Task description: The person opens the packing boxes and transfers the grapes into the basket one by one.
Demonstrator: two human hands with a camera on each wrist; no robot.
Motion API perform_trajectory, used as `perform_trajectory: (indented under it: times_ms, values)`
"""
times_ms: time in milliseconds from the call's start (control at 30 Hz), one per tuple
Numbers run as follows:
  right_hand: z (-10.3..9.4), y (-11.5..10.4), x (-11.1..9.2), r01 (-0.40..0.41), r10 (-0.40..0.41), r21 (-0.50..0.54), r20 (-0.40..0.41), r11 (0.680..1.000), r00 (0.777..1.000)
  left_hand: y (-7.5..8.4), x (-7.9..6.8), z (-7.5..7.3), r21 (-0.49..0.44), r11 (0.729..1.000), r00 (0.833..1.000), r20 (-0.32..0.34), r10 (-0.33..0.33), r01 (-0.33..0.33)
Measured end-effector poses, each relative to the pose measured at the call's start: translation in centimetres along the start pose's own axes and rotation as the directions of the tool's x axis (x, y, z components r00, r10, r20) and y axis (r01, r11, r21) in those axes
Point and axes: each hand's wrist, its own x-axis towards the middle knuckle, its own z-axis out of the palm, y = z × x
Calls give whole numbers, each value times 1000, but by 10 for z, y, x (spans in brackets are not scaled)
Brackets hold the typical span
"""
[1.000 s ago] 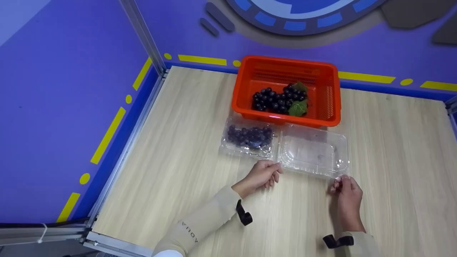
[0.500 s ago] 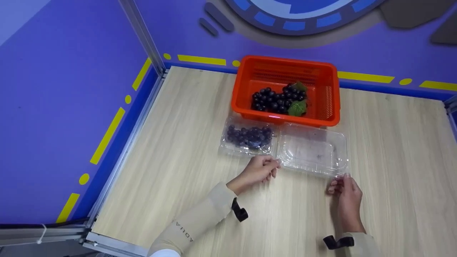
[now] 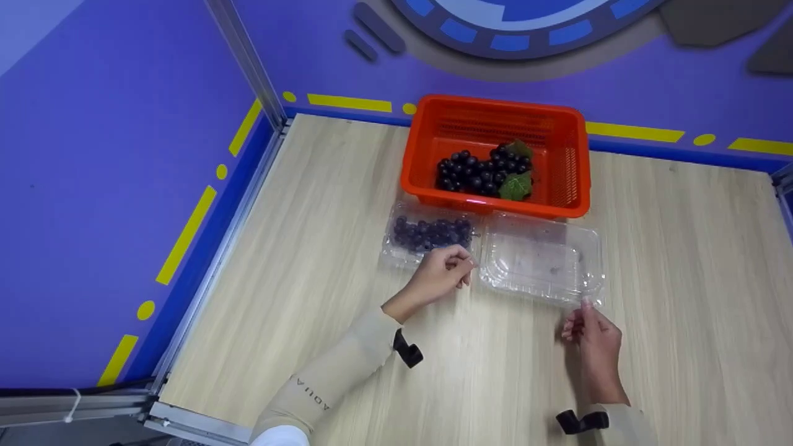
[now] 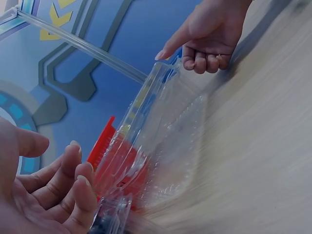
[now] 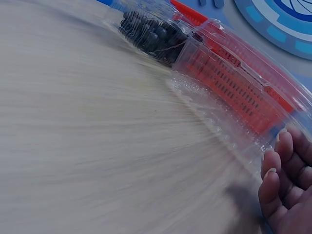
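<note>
A clear plastic clamshell container lies unfolded on the table. Its left half [image 3: 396, 254] has a bunch of dark grapes [image 3: 427, 234] inside, while the right half [image 3: 533, 257] shows nothing in it. My left hand [image 3: 437, 272] hovers at the front edge of the grape-filled half, fingers loosely bent and holding nothing; the left wrist view shows them apart from the plastic. My right hand [image 3: 596, 341] is at the front right corner of the other half. Its thumb [image 4: 173, 45] touches that corner, and the other fingers are loosely bent below.
Directly behind the container stands an orange-red basket [image 3: 495, 203] with more dark grapes [image 3: 474, 173] and green leaves [image 3: 516, 186] inside. Blue-purple panels [image 3: 347, 68] border the wooden table [image 3: 310, 248] at the back and left.
My left hand has moved up and left, away from the middle of the container's front edge toward the grape-filled half. My right hand has shifted slightly left along the corner.
</note>
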Motion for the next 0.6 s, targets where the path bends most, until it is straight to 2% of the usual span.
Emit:
perform_trajectory:
  times_ms: [133,300,600]
  values:
    - [4,3,-1,18,-16,-54,38,998,999,2,1,-5,12,1000,1000,-17,21,-21]
    - [9,6,-2,91,-75,-116,132,989,988,1,2,-10,91,995,998,-25,53,-51]
    - [16,11,2,152,-96,-199,264,968,960,-2,2,-16,256,958,987,-55,151,-132]
